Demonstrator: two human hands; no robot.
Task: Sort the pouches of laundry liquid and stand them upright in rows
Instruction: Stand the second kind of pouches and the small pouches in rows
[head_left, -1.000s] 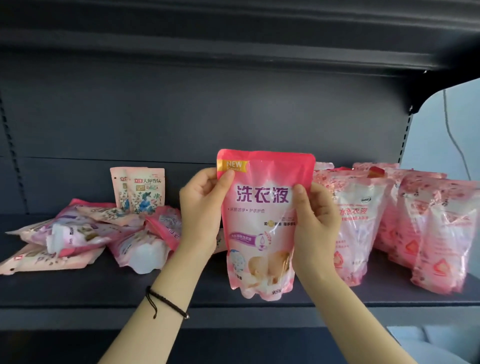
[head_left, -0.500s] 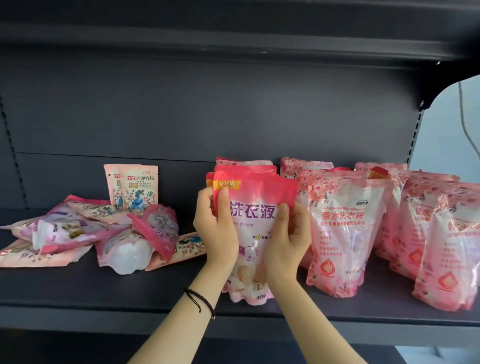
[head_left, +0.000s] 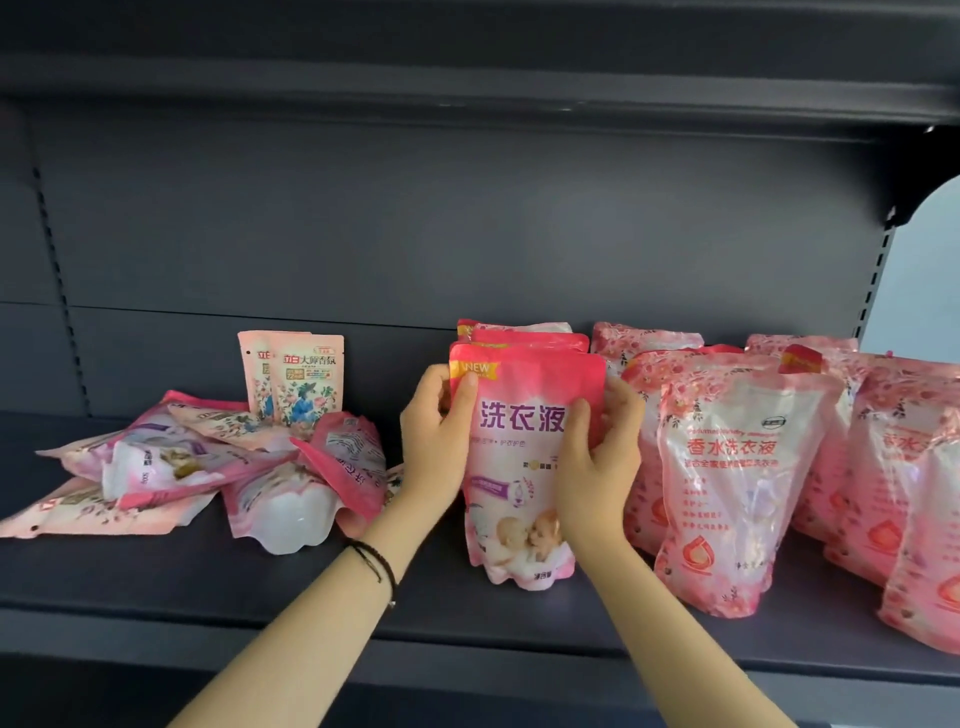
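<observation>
Head view: our left hand (head_left: 435, 447) and right hand (head_left: 597, 467) clamp a glossy pink plastic pouch (head_left: 511, 478); we should seat its base flat.

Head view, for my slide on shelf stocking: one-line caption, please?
A pouch held upright by left hand and right hand before its row on the shelf; a heap lies leftward.

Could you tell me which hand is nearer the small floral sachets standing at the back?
Left. The left hand grips the pouch at its left edge, right of the sachets; the right hand at its right edge.
</observation>
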